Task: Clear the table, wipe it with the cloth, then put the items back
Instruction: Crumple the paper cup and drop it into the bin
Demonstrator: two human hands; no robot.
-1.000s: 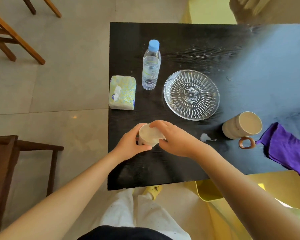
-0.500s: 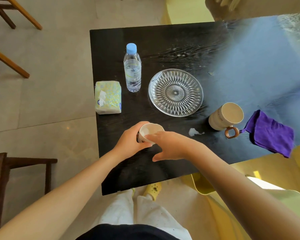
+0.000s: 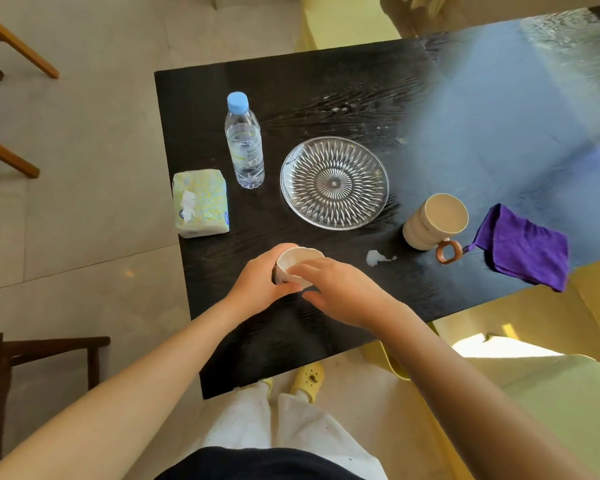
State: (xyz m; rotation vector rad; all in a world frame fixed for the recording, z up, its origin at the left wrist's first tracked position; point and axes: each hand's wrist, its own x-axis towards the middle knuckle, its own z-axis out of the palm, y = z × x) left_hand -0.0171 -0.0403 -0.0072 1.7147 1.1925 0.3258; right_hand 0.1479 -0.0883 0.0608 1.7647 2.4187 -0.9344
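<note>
On the black table [image 3: 326,98] my left hand [image 3: 257,287] wraps around a small white cup [image 3: 297,263] near the front edge. My right hand [image 3: 340,292] rests against the cup's right side with fingers spread over its rim. Behind them lie a tissue pack [image 3: 201,202], a water bottle [image 3: 245,142] with a blue cap, and a clear glass plate [image 3: 334,182]. A beige mug [image 3: 435,221] with a brown handle stands to the right, beside a purple cloth [image 3: 525,249]. A small white spill [image 3: 378,258] marks the table near the mug.
Wooden chair legs [image 3: 18,53] stand at the far left on the tiled floor, and a dark wooden chair [image 3: 45,348] is at the near left. A yellow-green chair [image 3: 551,386] sits under the table's right front corner. My legs and yellow shoes [image 3: 309,375] are below the table edge.
My right hand has loosened from the cup's top and slid to its right side, fingers spreading. The camera view has shifted, so the table sits more to the left.
</note>
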